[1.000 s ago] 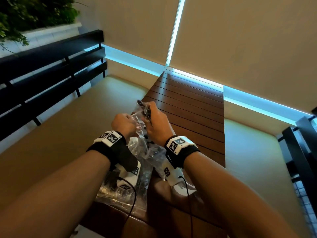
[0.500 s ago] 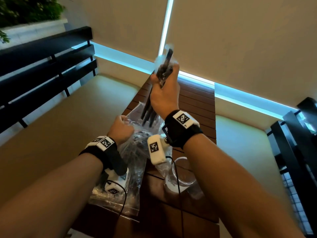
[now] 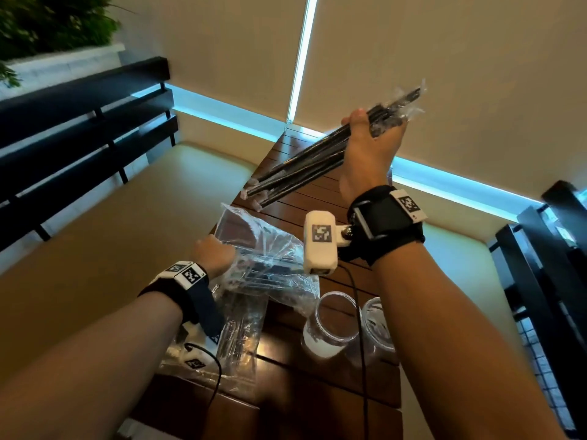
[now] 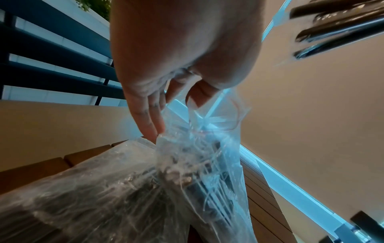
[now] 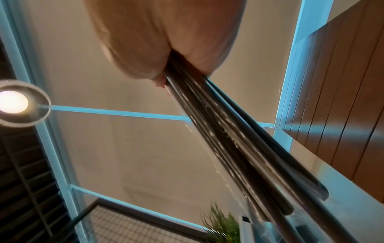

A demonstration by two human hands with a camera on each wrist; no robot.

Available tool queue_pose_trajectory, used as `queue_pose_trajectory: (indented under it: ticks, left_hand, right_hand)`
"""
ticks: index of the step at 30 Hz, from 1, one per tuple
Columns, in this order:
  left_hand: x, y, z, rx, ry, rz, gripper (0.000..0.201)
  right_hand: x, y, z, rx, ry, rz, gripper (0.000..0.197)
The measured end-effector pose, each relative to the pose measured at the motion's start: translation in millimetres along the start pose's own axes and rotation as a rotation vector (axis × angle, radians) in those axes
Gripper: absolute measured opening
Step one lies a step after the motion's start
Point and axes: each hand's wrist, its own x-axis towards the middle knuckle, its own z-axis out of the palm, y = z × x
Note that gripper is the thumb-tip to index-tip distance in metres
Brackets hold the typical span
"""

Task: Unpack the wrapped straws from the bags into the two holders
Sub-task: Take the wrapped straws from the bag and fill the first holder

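Lifting clear of the bag, the bundle of wrapped straws now hangs in the air above the counter, where a second ago it was still inside. Your right hand has its grip closed tight around them; your left hand pinches the bag's mouth. The two holders wait near you, apparently empty, so lowering the straws in comes next.
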Motion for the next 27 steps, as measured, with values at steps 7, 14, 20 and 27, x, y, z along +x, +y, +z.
queue_pose_trajectory:
  ticks: [7,14,20,27]
  left_hand:
    - [-21,10,-7,0.092,0.18,0.053,0.033]
    - [-81,94,-29,-0.603,0.03,0.526,0.081]
    - [-98,123,-14,-1.027,-0.477,-0.075,0.08]
    - [-81,124,-10,-0.997,-0.556,-0.168,0.042]
  right_hand:
    - [10,-11,-32,0.017,0.063,-0.008,0.037]
    - [-2,6,-61,-0.067,0.066,0.067,0.032]
    - [-23,4,-72,-0.064,0.007,0.058,0.032]
    - [-57,-8,-83,-0.055,-0.15,0.056,0.024]
